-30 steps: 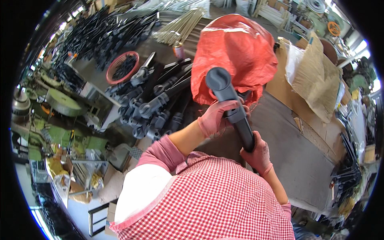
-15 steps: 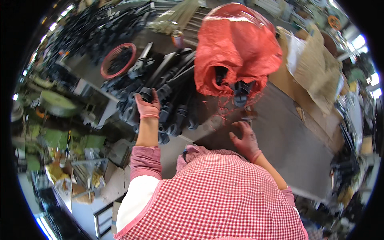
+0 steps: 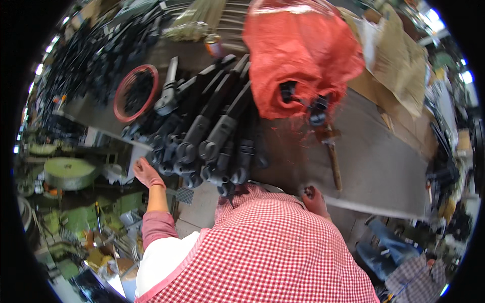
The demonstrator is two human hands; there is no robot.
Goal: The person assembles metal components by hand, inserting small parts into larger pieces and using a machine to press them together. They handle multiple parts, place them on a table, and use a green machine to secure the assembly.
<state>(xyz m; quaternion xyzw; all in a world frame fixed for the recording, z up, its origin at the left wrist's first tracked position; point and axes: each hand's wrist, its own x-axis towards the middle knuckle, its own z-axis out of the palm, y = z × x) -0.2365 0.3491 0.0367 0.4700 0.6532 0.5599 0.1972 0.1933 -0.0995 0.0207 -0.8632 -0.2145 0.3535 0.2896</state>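
My left hand [image 3: 147, 173], in a pink glove, is off the table's left edge, beside a pile of grey-black plastic-ended bars [image 3: 217, 139]. Its fingers are curled together; whether anything is in them does not show. Close to my apron, at the table's front edge, my right hand [image 3: 315, 200] is closed, with a small dark spot at its fingertips that I cannot make out. Farther in lies a hammer [image 3: 334, 164] with a wooden handle. Behind it sits a red woven sack [image 3: 303, 55], dark parts [image 3: 318, 111] poking from its mouth.
The dark metal table [image 3: 369, 161] spreads ahead of me. A red-rimmed basket [image 3: 117, 103] of black pieces and a small can [image 3: 214, 46] stand beyond the bars. Brown sheets [image 3: 401, 70] lie right of the sack. Green machinery [image 3: 70, 174] is at left; a person [image 3: 414, 278] is at lower right.
My left hand has come away from the dark part at the pile and moved left and nearer. My right hand has drawn back from beside the hammer toward my apron, its fingers now closed.
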